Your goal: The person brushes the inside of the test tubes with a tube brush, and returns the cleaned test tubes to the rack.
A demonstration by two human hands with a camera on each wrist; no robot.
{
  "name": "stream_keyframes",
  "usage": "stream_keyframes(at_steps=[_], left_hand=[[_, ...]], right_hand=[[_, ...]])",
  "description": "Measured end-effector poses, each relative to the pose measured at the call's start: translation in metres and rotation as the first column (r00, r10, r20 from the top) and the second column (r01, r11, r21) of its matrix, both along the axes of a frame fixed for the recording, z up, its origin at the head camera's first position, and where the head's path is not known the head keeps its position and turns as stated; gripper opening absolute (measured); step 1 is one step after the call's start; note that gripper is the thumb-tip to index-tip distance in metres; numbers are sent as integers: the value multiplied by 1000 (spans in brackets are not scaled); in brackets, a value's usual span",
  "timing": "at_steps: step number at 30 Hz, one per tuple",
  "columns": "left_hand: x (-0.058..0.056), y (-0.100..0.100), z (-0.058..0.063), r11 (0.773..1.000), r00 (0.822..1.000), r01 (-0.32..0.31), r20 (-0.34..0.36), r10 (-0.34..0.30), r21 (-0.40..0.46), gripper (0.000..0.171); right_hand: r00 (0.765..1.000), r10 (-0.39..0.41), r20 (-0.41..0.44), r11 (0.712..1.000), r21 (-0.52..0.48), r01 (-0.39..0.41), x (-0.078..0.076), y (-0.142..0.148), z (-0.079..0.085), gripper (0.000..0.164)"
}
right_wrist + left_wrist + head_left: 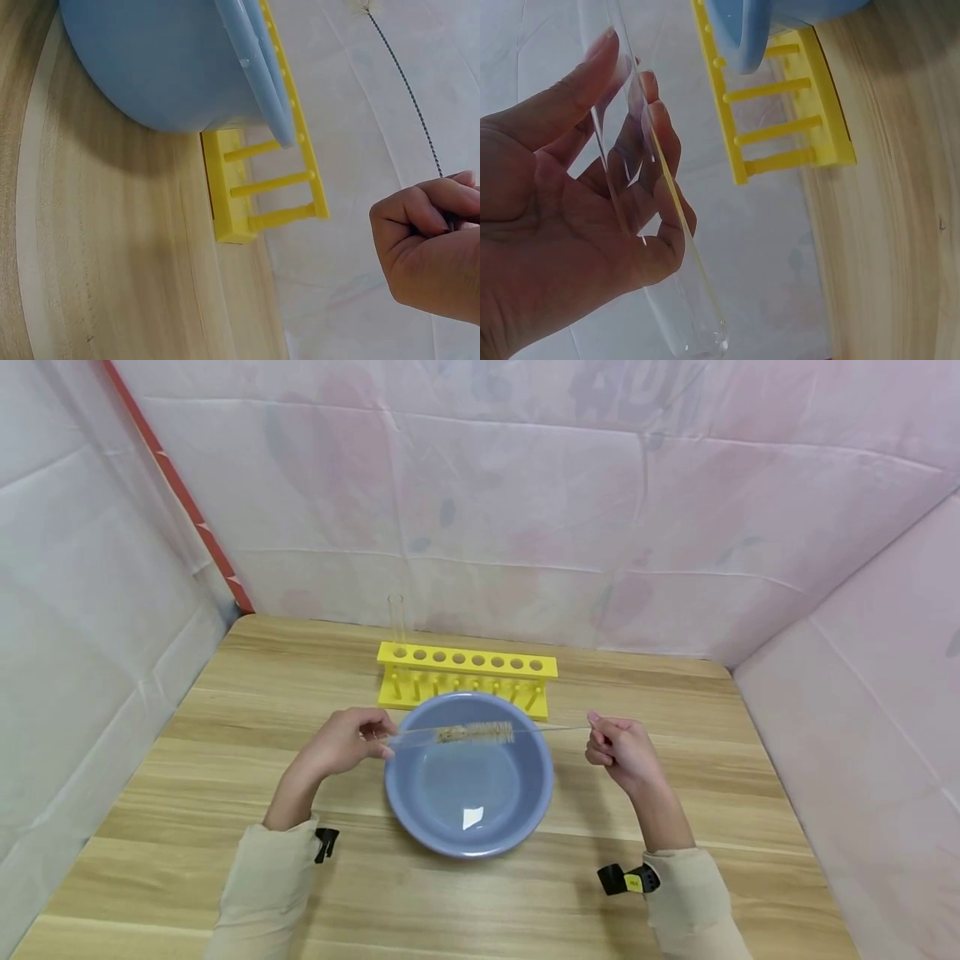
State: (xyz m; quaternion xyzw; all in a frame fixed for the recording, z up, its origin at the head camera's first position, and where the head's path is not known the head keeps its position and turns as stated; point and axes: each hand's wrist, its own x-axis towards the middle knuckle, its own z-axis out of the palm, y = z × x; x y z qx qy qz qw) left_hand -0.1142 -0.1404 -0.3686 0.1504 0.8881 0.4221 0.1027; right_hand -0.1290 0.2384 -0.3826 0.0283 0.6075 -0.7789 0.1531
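Note:
My left hand (348,741) holds a clear glass test tube (664,300) between thumb and fingers, lying roughly level over the blue basin (468,847). The tube's rounded end shows below the fingers in the left wrist view. My right hand (624,752) grips the thin twisted-wire handle (409,90) of a test tube brush (491,732). In the head view the brush's pale bristles lie in line with the tube, their left part inside its mouth. Water in the basin reflects a bright patch of light.
Behind the basin stands a yellow test tube rack (468,658) with a row of holes and pegs. Another clear test tube (397,620) stands upright in its leftmost hole. Fabric walls (480,510) enclose the wooden table (187,827) at the back and sides.

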Motion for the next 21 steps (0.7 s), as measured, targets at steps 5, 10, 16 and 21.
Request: stream_keyframes(at_steps=[5, 10, 16, 21], left_hand=[[0, -2, 0, 1000, 1000, -8, 1, 8, -2, 16], [1, -12, -3, 999, 999, -48, -4, 48, -26, 15], [4, -24, -4, 993, 994, -111, 9, 112, -39, 15], [4, -19, -5, 996, 996, -84, 27, 85, -26, 14]], right_hand=[[1000, 7, 2, 1000, -2, -7, 0, 3, 0, 47], [1000, 3, -31, 999, -35, -4, -1, 15, -1, 46], [997, -32, -70, 997, -71, 27, 0, 32, -1, 47], [998, -10, -64, 995, -104, 3, 0, 29, -1, 46]])
